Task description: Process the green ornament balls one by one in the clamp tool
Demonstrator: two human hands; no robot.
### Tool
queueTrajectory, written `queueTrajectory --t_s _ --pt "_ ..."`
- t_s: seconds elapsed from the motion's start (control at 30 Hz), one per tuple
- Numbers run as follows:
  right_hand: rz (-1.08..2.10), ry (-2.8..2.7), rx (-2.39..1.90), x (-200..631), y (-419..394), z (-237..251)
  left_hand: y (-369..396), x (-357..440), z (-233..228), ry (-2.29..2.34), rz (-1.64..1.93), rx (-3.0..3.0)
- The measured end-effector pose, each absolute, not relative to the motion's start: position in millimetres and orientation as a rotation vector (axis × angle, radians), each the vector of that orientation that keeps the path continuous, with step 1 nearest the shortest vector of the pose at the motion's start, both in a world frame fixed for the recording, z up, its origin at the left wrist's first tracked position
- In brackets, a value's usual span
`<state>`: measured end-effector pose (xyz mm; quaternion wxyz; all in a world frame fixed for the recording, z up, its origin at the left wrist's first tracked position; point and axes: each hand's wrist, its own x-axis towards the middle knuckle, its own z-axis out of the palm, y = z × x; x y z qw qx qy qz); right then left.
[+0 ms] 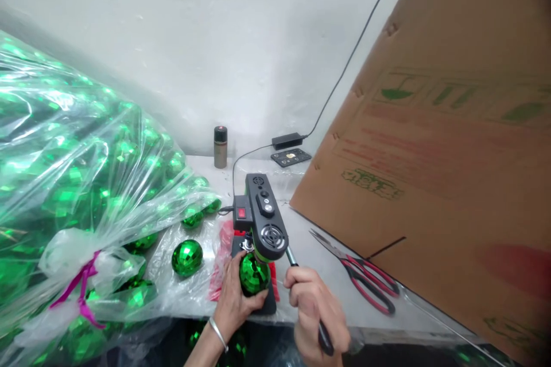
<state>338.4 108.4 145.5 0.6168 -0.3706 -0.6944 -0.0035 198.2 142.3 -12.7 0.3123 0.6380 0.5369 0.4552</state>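
Observation:
A shiny green faceted ball (252,273) sits under the head of a small black press machine (263,219) on the table. My left hand (235,297) cups this ball from below and the left; a silver bangle is on that wrist. My right hand (316,312) is closed around the machine's lever handle (291,257), which runs from the machine's right side down through my fist. A metal cap shows on top of the ball, right under the machine's head.
A large clear plastic bag (64,183) of green balls, tied with purple ribbon, fills the left. One loose green ball (187,257) lies beside it. Red-handled scissors (365,278) lie to the right, below a leaning cardboard sheet (443,143). A small can (220,147) and power adapter (287,140) stand at the back.

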Motion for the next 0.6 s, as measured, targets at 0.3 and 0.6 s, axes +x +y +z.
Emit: queueTrajectory --t_s 0.3,0.6 --pt "0.101 -1.487 -0.84 337 108 119 141 198 -18 1.406 1.23 1.725" --pt "0.103 -1.461 -0.824 335 110 116 141 199 -15 1.421 1.22 1.733"
